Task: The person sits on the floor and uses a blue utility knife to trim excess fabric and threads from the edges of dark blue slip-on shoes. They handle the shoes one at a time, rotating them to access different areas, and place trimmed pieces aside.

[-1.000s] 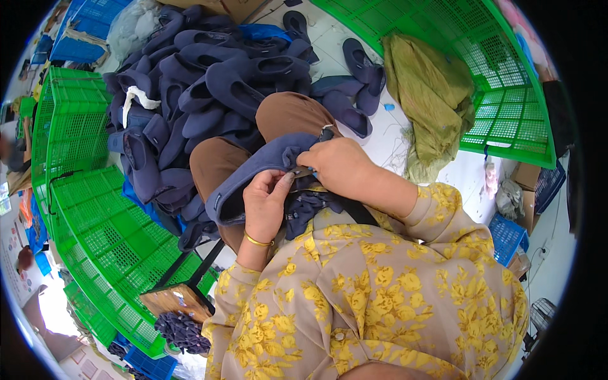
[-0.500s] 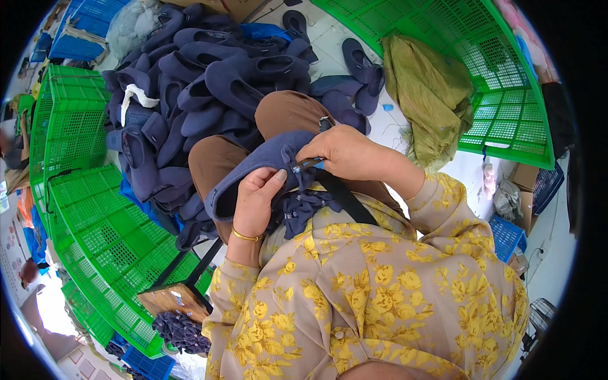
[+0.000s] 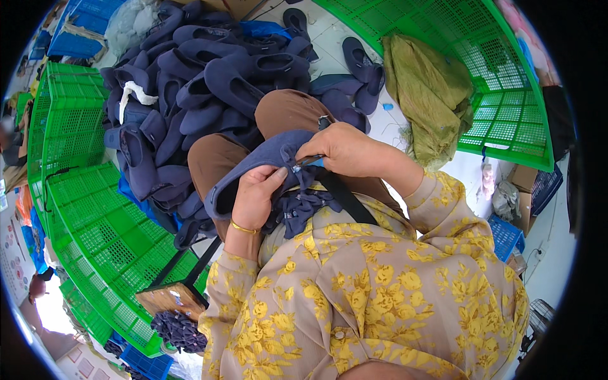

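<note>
A navy fabric slipper (image 3: 263,157) lies across my lap, its toe pointing away to the right and its opening toward my left wrist. My left hand (image 3: 255,197), with a gold bangle at the wrist, is closed on the slipper's edge, thumb pressed near a small bow on its upper. From the right, my right hand (image 3: 348,151) is closed round a slim dark tool with a bluish part (image 3: 310,160). The tool's tip meets the bow; the fingers hide most of it, so its kind is unclear. Several loose navy fabric bows (image 3: 297,212) rest in my lap below the slipper.
A large heap of navy slippers (image 3: 209,82) lies beyond my knees. Green plastic crates (image 3: 101,234) stand at the left, and another green crate (image 3: 506,120) at the far right beside an olive sack (image 3: 424,95). A wooden board (image 3: 171,297) and a bunch of dark bows (image 3: 179,330) sit near my left elbow.
Both hands stay at the same spot on the slipper. The tool in my right hand has shifted slightly at the bow. A person at the far left edge has moved a little.
</note>
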